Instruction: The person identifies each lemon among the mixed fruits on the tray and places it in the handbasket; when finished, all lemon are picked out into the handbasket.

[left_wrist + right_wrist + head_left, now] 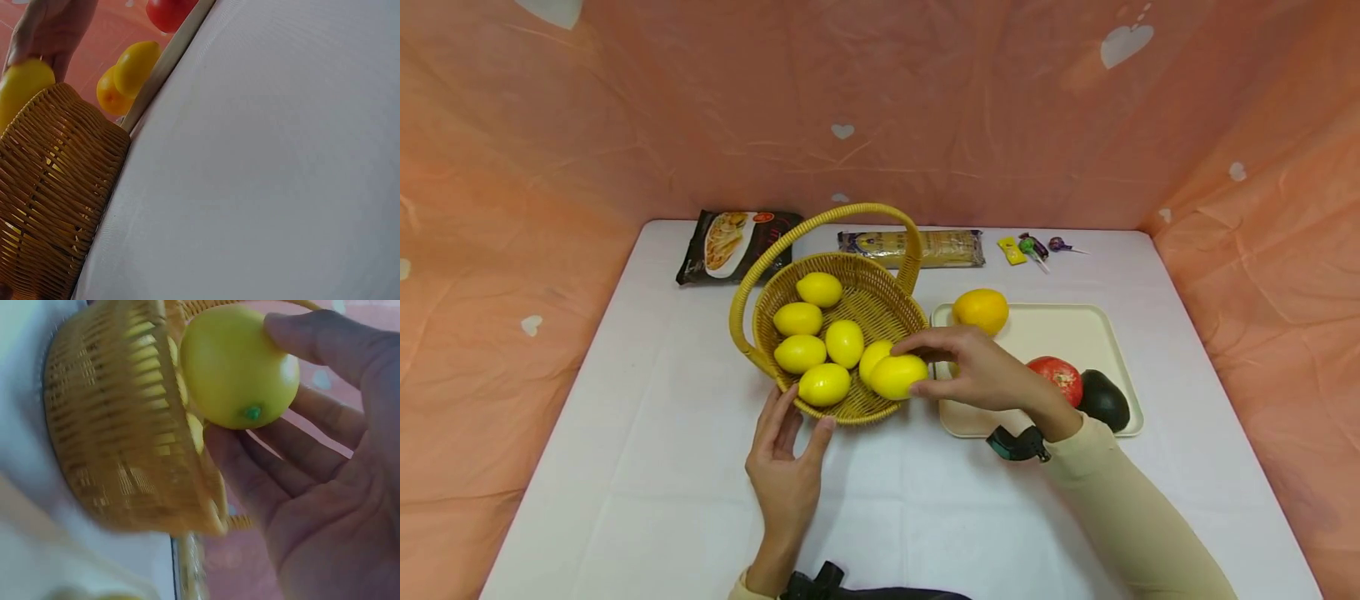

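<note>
A yellow wicker basket (880,304) with a tall arched handle stands on the white table and holds several lemons (823,384). My right hand (977,371) pinches another lemon (899,377) between thumb and fingers over the basket's right front rim. In the right wrist view this lemon (237,369) shows its green stem end, right beside the rim. At the basket's front left, my left hand (786,471) touches the outer wall and rim with extended fingers, thumb spread apart. The left wrist view shows mostly the basket's woven side (56,187).
A cream tray (1060,321) on the right bears an orange fruit (981,311), a red pomegranate (1057,377), a dark avocado (1103,402) and a yellow fruit (136,67). Along the back lie a black food packet (737,246), a noodle packet (951,247) and small candies (1030,247).
</note>
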### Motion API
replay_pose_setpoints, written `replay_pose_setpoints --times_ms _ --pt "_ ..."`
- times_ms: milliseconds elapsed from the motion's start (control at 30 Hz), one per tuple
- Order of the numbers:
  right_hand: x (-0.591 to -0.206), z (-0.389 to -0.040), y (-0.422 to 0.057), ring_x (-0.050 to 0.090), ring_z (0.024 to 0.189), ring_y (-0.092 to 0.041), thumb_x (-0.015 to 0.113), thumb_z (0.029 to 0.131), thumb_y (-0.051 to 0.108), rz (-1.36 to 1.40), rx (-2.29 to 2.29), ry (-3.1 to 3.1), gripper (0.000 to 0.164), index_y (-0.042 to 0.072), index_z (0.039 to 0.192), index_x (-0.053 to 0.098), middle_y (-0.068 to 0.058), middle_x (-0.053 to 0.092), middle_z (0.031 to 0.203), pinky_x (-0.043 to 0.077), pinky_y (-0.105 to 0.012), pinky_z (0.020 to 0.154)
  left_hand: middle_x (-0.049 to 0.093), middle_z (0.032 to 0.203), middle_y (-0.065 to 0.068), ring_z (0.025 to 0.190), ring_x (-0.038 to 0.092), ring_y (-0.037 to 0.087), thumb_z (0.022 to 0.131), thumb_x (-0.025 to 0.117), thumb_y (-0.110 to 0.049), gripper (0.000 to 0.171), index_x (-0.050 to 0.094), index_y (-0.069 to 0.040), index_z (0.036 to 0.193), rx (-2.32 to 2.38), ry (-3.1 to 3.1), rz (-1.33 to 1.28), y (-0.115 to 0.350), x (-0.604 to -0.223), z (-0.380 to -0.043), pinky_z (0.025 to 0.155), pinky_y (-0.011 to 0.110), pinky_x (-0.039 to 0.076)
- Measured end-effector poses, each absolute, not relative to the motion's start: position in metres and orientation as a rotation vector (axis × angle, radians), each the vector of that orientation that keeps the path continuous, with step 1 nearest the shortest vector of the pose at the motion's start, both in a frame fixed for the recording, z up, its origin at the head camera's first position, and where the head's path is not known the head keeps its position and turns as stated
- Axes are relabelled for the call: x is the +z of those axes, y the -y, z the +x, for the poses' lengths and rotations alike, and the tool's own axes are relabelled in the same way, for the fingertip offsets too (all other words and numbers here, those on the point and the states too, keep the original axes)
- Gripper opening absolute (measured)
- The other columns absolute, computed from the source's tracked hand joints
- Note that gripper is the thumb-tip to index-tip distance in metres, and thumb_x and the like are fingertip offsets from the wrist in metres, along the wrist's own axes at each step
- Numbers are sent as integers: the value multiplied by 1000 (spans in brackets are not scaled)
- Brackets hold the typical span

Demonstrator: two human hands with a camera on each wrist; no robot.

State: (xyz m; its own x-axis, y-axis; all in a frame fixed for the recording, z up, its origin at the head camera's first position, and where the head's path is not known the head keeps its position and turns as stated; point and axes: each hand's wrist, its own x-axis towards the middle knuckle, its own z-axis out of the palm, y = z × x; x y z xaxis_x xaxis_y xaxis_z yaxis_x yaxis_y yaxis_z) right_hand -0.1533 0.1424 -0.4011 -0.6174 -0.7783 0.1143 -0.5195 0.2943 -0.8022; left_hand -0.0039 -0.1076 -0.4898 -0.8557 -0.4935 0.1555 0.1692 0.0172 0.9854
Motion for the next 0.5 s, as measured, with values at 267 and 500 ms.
replay_pose_setpoints --times_ms 267,500 --pt "-411 -151 -106 70 125 -15 86 97 20 -1299 -1047 -2292 42 14 137 75 0 77 136 61 -37 110 41 169 21 151 52 23 91 84 9 65 62 3 151 -1888 1841 325 107 -490 -5 121 28 48" --pt "-417 -144 -81 70 127 -18 86 96 19 -1377 -982 -2329 40 12 134 76 -1 77 135 59 -38 113 40 169 27 151 51 34 91 83 10 62 63 4 149 -1880 1838 330 107 -490 -4 120 25 49"
